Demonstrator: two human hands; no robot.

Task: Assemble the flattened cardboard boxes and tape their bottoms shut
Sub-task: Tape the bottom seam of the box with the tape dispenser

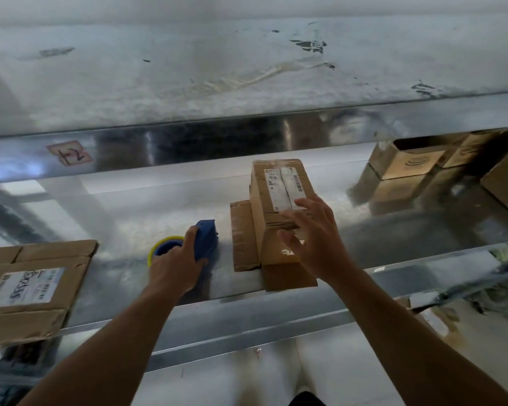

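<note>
On the steel table point(129, 212), with the flattened box point(41, 276) at nine o'clock and the assembled box point(273, 206) at one, I'd press my open-fingered right hand point(314, 241) flat beside its seam while my left hand point(175, 266), gripping the tape dispenser point(206, 243) at eleven, draws tape straight across.

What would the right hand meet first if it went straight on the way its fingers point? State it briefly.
The right hand would first meet the assembled cardboard box, on its top face by the white shipping label. Its spread fingertips may already be touching it; depth is unclear.
</note>
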